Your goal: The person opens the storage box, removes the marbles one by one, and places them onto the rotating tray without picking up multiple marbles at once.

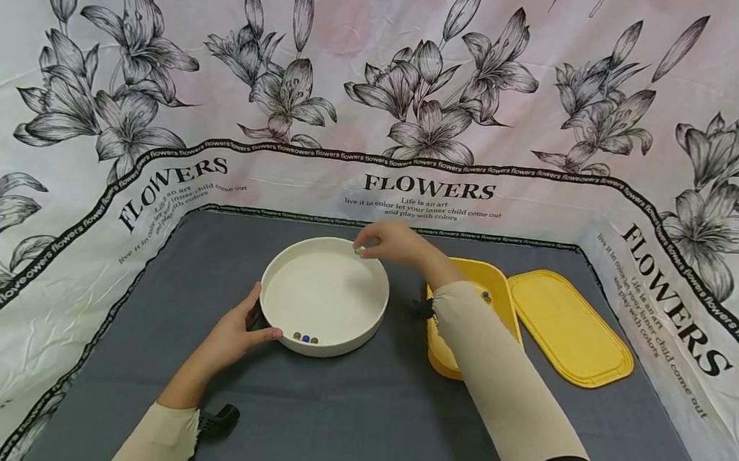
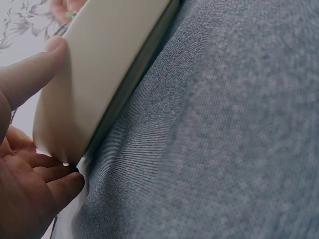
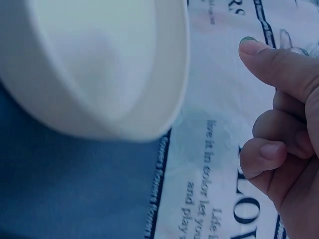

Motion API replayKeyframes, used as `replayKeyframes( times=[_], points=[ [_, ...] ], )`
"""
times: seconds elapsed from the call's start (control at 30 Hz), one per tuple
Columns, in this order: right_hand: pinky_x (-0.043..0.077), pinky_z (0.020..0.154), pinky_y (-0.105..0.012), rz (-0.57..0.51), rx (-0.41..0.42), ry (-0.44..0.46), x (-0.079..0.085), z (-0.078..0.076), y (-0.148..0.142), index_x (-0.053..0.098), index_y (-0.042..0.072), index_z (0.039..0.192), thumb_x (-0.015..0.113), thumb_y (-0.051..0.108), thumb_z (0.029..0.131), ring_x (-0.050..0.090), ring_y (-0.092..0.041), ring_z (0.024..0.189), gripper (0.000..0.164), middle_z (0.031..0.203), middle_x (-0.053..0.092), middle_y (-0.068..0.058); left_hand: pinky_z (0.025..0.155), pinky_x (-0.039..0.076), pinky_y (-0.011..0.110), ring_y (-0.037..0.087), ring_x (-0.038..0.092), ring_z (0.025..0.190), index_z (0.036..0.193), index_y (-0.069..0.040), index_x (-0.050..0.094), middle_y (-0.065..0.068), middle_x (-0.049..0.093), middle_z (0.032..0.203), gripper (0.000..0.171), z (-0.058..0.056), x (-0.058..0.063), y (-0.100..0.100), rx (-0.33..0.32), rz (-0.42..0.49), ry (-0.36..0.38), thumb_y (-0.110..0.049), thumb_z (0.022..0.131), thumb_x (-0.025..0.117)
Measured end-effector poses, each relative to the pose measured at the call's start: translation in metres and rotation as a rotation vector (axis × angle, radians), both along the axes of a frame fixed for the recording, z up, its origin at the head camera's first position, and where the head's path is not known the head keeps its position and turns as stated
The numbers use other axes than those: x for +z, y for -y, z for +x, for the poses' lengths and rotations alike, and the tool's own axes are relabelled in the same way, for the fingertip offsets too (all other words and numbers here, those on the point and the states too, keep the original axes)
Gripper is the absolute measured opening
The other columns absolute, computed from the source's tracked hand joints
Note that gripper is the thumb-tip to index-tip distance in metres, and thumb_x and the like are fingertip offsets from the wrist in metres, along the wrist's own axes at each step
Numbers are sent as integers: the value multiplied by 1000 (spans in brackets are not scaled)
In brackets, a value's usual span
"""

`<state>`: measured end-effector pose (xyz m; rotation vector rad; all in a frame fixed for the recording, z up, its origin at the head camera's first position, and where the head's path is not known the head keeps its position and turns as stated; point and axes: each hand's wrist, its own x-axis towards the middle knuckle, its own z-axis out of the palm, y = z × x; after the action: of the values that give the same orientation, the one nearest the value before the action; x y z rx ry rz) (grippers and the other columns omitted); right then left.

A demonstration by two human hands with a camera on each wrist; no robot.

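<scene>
A round white dish point(image 1: 326, 285) sits at the middle of the grey cloth. My left hand point(image 1: 234, 332) holds its left side, the thumb over the rim and the other fingers at the lower edge, as the left wrist view shows. Inside the dish, several small marbles point(image 1: 306, 338), one blue and others brownish, lie along the near wall. Above the far right rim, my right hand point(image 1: 397, 246) pinches a small greenish marble point(image 1: 358, 250) between thumb and fingertips. In the right wrist view only a green edge of the marble point(image 3: 247, 39) shows beyond the thumb.
Right of the dish stands a yellow container point(image 1: 508, 306) with a few marbles point(image 1: 486, 296) in it, partly hidden by the right sleeve. Its yellow lid point(image 1: 573, 330) lies flat beside it. Flower-printed cloth point(image 1: 431, 105) surrounds the grey area.
</scene>
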<state>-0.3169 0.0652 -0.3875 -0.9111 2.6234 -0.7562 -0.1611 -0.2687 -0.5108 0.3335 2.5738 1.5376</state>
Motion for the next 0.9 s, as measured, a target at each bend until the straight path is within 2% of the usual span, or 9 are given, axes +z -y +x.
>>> replayKeyframes(
  times=[0.17,0.27,0.43,0.77,0.9],
  points=[
    [50,71,-33,-1,47,14,-12,-8,20,77,19,115,73,22,97,55,-20,83,19,94,68,-2,121,28,54,38,18,155,164,-4,0,17,1,171,116,0,1,2,-1,9,-8,-29,88,83],
    [45,63,-30,7,54,35,-23,-14,29,77,17,117,74,24,97,49,-18,75,22,85,62,-4,121,28,55,38,19,155,164,-3,0,18,1,171,116,0,0,2,-3,11,-17,-30,88,83],
    [45,63,-30,8,89,55,-36,-18,41,77,12,118,75,22,96,50,-17,75,25,86,61,-3,121,28,54,38,18,155,164,-2,-1,20,2,171,115,-1,-2,1,-10,3,-19,-29,89,83],
    [45,68,-29,53,141,76,-57,-23,61,78,16,113,75,18,94,52,-17,82,19,92,62,-2,121,27,56,37,18,156,165,-10,-2,17,1,172,115,-1,-1,1,-6,21,-7,-29,89,82],
    [45,69,-29,82,126,89,-63,-22,64,79,19,109,76,17,94,52,-17,85,16,95,62,-1,121,28,57,40,18,155,164,-7,-3,19,0,171,114,0,-1,0,-4,5,0,-26,90,82]
  ],
)
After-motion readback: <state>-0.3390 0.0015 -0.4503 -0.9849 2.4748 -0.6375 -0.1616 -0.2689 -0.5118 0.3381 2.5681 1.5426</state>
